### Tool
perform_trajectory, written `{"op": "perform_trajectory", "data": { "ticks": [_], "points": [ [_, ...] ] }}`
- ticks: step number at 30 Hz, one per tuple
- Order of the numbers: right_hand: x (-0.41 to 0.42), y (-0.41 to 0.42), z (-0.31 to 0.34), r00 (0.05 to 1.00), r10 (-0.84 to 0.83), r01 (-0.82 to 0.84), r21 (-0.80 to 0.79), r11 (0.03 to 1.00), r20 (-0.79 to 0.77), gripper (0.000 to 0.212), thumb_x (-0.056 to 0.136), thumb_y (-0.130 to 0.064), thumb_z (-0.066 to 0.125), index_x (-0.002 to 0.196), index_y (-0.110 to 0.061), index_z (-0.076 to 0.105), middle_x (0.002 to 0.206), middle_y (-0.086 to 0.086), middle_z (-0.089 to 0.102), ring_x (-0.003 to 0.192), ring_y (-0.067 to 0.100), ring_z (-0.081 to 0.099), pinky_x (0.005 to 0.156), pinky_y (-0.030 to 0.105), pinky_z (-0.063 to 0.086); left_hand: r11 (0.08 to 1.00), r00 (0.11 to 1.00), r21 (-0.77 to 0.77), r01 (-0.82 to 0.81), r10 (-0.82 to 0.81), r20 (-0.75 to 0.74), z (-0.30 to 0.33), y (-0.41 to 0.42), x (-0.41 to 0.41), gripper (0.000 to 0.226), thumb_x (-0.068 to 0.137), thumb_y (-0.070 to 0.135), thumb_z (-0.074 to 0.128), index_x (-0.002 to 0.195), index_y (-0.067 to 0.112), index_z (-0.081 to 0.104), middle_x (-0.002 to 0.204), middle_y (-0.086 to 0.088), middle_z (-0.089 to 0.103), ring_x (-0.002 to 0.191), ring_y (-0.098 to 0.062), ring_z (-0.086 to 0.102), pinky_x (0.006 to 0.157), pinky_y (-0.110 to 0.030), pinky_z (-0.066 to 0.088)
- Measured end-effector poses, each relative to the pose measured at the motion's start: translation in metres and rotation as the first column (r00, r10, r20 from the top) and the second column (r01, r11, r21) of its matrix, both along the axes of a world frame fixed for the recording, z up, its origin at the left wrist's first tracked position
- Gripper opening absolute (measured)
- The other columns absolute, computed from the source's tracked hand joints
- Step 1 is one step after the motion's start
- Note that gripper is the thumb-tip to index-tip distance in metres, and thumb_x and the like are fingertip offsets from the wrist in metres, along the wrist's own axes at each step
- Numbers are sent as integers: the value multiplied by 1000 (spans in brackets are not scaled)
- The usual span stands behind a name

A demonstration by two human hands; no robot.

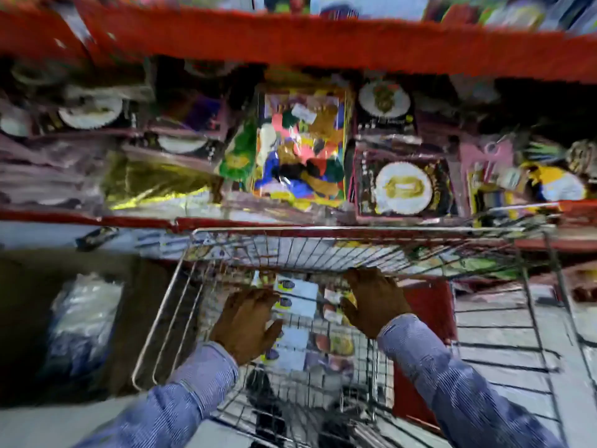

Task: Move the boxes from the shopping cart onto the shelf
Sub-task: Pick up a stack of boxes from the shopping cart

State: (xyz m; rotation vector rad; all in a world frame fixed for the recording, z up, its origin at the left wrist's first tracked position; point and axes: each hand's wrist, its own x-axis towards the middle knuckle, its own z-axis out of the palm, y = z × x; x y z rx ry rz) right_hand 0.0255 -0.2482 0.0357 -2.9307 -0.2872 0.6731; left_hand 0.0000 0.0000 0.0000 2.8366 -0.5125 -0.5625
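Observation:
A wire shopping cart stands against a red-edged shelf. Inside it lie several white boxes with a blue round logo, stacked flat. Both my hands reach down into the cart. My left hand rests on the left side of the top boxes, fingers spread against them. My right hand curls over the right side of the same stack. Both arms wear blue striped sleeves. The frame is blurred, so I cannot tell whether the boxes are lifted off the stack.
The shelf level behind the cart is packed with party goods: a colourful balloon pack, paper plate sets, gold foil packs. A wrapped bundle lies on the floor at left. A second cart frame stands at right.

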Motion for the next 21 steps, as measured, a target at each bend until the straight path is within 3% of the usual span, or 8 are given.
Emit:
{"op": "perform_trajectory", "data": {
  "ticks": [2, 7, 10, 13, 16, 17, 19, 21],
  "points": [
    [7, 3, -33, 999, -33, 33, -2, 999, -33, 50, 91, -38, 48, 138, -24, 40, 141, 8, 50, 129, 32, 45, 102, 47, 42, 1000, 999, -22, 8, -8, -34, -36, -1, 7, 48, 87, 48, 53, 126, 21, 55, 118, -9, 65, 108, -34, 58, 88, -46, 48],
    [28, 13, -113, 979, -25, 29, 15, 999, -201, 48, 91, -33, 53, 138, -22, 46, 136, 11, 58, 125, 33, 51, 100, 43, 46, 998, 987, -57, 25, -34, -155, -114, -8, 18, 53, 89, 33, 60, 136, 13, 48, 129, -14, 60, 116, -37, 53, 96, -44, 44],
    [46, 18, -155, 986, 11, -11, 2, 1000, -168, 43, 87, -30, 51, 127, -17, 55, 125, 13, 65, 117, 34, 58, 92, 41, 48, 992, 985, -111, 67, -84, -153, -150, -14, 34, 52, 85, 15, 65, 133, 2, 50, 129, -23, 58, 114, -43, 55, 96, -49, 47],
    [56, 23, -195, 988, 36, -32, 31, 999, -151, 47, 68, -29, 44, 107, -11, 62, 107, 17, 69, 102, 38, 64, 82, 45, 53, 983, 975, -28, 180, -182, -130, -179, -20, 45, 46, 74, 5, 71, 118, -4, 59, 115, -27, 63, 103, -45, 61, 84, -50, 53],
    [65, 22, -226, 979, 14, -10, 24, 1000, -202, 41, 59, -24, 59, 97, -7, 65, 89, 22, 70, 82, 41, 69, 61, 44, 56, 965, 965, 49, 258, -255, -62, -196, -23, 52, 52, 59, 3, 78, 109, -2, 62, 107, -26, 66, 96, -43, 62, 75, -48, 56],
    [68, 23, -228, 981, 27, -26, 9, 1000, -192, 44, 62, -24, 62, 103, -7, 65, 95, 22, 70, 87, 39, 69, 65, 43, 57, 960, 962, 68, 270, -266, -61, -201, -23, 53, 54, 62, 5, 76, 113, -1, 60, 113, -24, 64, 101, -43, 60, 79, -50, 55],
    [72, 24, -233, 982, 78, -68, 62, 996, -173, 55, 75, -25, 63, 127, -9, 55, 120, 20, 64, 113, 37, 59, 86, 46, 53, 948, 956, 127, 293, -290, -43, -207, -23, 56, 53, 67, 9, 73, 118, 3, 58, 120, -19, 60, 109, -40, 54, 87, -50, 50],
    [73, 23, -238, 975, 120, -107, 80, 991, -186, 61, 81, -29, 62, 136, -12, 46, 131, 16, 58, 123, 35, 50, 96, 46, 45, 945, 957, 155, 290, -290, -21, -208, -23, 55, 52, 63, 7, 75, 112, 4, 61, 113, -16, 62, 105, -37, 56, 86, -47, 50]
  ]
}}
